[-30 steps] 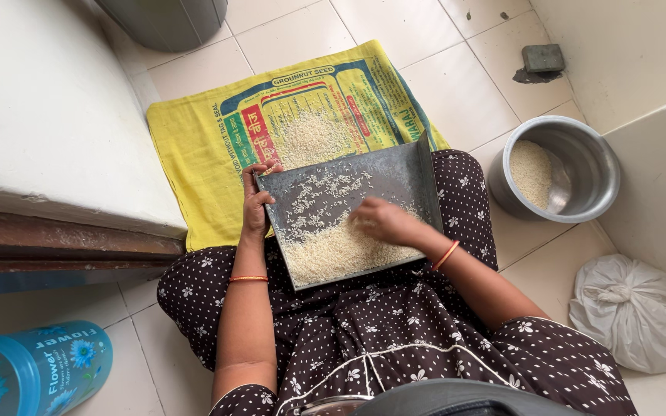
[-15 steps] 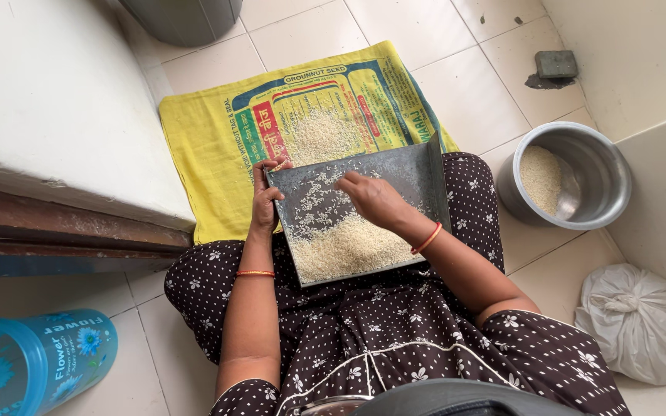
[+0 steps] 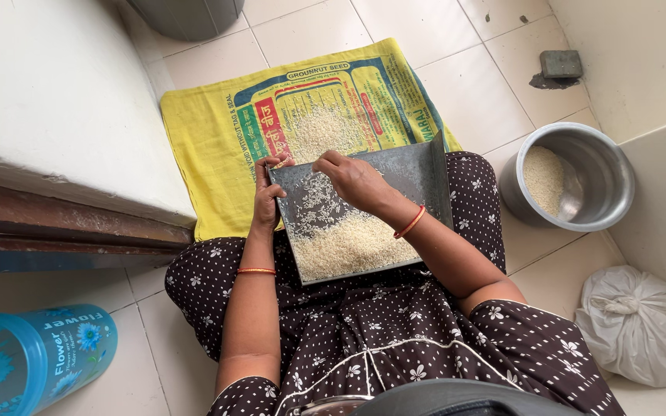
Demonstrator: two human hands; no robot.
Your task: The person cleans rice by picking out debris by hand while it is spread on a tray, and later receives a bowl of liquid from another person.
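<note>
A grey metal winnowing tray [image 3: 418, 171] rests on my lap and holds white rice [image 3: 352, 246], heaped at the near end and thin at the far end. My left hand [image 3: 267, 192] grips the tray's far left edge. My right hand [image 3: 352, 179] lies over the thin grains near the tray's far rim, fingers pinched together; whether it holds any grains I cannot tell. Beyond the tray a small pile of rice [image 3: 321, 131] lies on a yellow printed sack [image 3: 210, 146] spread on the tiled floor.
A steel pot [image 3: 603, 173] with rice in it stands at my right. A tied white bag [image 3: 641, 323] lies near my right knee. A blue plastic jar [image 3: 32, 358] lies at the lower left. A white raised ledge [image 3: 48, 108] runs along the left. A small dark block [image 3: 561, 63] sits at the far right.
My right hand has slid from the tray's middle up to its far rim. My left hand has stayed on the left edge. The view has shifted slightly.
</note>
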